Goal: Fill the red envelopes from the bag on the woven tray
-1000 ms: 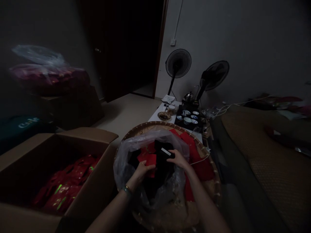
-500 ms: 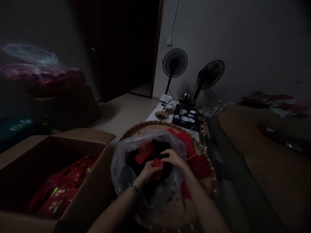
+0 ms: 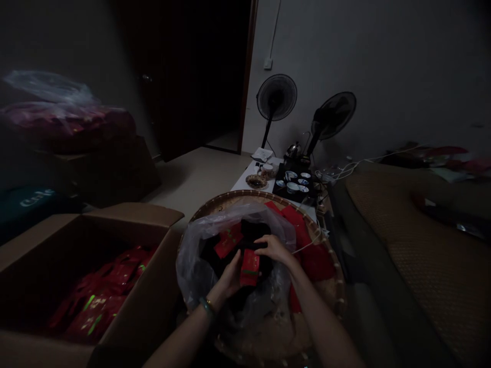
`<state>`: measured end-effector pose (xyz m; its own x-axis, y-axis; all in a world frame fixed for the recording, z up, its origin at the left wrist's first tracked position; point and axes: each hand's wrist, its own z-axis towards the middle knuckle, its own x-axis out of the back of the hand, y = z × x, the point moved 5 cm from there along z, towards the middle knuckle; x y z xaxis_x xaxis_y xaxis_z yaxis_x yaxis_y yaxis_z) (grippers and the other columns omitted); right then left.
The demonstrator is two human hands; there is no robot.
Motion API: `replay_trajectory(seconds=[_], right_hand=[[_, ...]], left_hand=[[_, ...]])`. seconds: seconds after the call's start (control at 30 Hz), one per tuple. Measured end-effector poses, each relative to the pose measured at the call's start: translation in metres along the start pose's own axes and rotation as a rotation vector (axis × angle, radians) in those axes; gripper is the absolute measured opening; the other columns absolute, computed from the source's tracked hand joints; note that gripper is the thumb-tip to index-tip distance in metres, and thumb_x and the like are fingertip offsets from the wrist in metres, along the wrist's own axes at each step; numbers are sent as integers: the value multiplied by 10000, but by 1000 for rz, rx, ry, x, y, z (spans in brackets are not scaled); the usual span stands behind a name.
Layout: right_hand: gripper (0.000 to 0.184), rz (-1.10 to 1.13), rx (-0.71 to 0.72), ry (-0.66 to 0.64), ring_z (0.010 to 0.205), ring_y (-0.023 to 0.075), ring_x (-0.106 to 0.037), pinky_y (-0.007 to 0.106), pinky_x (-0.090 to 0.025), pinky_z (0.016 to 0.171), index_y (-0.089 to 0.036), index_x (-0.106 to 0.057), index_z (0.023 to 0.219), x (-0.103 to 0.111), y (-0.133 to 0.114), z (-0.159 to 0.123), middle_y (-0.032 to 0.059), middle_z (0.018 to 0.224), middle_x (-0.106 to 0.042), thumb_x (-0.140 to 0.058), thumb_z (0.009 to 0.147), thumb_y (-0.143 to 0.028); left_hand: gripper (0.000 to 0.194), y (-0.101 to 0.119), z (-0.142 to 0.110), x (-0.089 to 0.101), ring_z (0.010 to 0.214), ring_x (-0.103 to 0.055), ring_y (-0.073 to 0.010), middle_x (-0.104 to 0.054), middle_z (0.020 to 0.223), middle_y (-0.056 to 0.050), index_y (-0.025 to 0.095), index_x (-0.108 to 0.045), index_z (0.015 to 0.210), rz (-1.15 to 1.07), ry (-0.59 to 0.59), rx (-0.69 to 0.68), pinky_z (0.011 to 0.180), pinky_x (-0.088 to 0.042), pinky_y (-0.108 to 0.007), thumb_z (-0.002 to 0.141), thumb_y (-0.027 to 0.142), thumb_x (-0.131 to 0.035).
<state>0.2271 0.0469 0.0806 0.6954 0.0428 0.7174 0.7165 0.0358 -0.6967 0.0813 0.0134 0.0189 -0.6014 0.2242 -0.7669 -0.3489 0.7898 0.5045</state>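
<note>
My left hand grips a small red packet with a green band by its left side, above a clear plastic bag. My right hand curls at the packet's upper right corner, thumb against it. Its fingers are bent around something dark that I cannot make out. Inside the bag lie black items, too dark to name, and another red packet. The bag rests in a round woven bamboo tray, with more red packets along its right side.
An open cardboard box at left holds many red packets. Beyond the tray, a low white table bears a black tea tray with cups. Two fans stand behind; a woven mat lies at right.
The red packet in my left hand has turned, so more of its face and the green band show. My left hand has tilted more upright; my right hand has barely moved.
</note>
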Motion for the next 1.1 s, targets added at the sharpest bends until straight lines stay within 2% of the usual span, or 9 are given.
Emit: replay_trajectory(seconds=[0.13,0.27,0.4,0.77,0.97,1.1], right_hand=[[338,52,-4,6,856,233,-618,328,-447,767,-172,-692,911,-4,2,1,78,922,-687,-709,595,-291],[393,165,-51,6,889,241,-610,338,-444,796,-141,-678,946,-6,8,2,93,955,-681,-721,578,-269],[495,274,-91,-32,893,247,-604,360,-436,816,-148,-660,996,-5,13,1,75,959,-683,-748,535,-305],[522,469,-140,-106,857,228,-608,346,-457,779,-143,-659,988,-4,25,-3,70,950,-680,-740,537,-393],[507,505,-166,-85,852,220,-616,341,-461,780,-150,-651,997,8,39,-3,69,950,-682,-729,551,-379],[519,392,-140,-90,862,228,-608,345,-449,787,-146,-660,982,8,41,-3,66,950,-682,-751,514,-350]], left_hand=[[504,-7,2,3,656,-644,-215,-677,803,-92,110,-585,958,-58,58,66,659,-492,-362,767,566,-487],[439,-8,2,3,589,-615,-167,-675,809,-84,111,-584,953,-40,143,30,619,-498,-339,803,510,-478],[370,-6,2,6,562,-590,-142,-646,695,-43,129,-578,886,-23,219,-1,589,-493,-308,798,482,-512],[336,3,4,2,581,-572,-131,-621,688,-36,126,-590,832,70,218,-40,537,-493,-270,796,455,-530],[320,0,4,18,570,-570,-130,-614,673,-21,136,-576,830,51,235,-4,598,-508,-320,777,451,-560],[347,0,5,25,608,-590,-150,-633,703,-39,141,-567,879,-3,217,-10,652,-510,-363,786,474,-536]])
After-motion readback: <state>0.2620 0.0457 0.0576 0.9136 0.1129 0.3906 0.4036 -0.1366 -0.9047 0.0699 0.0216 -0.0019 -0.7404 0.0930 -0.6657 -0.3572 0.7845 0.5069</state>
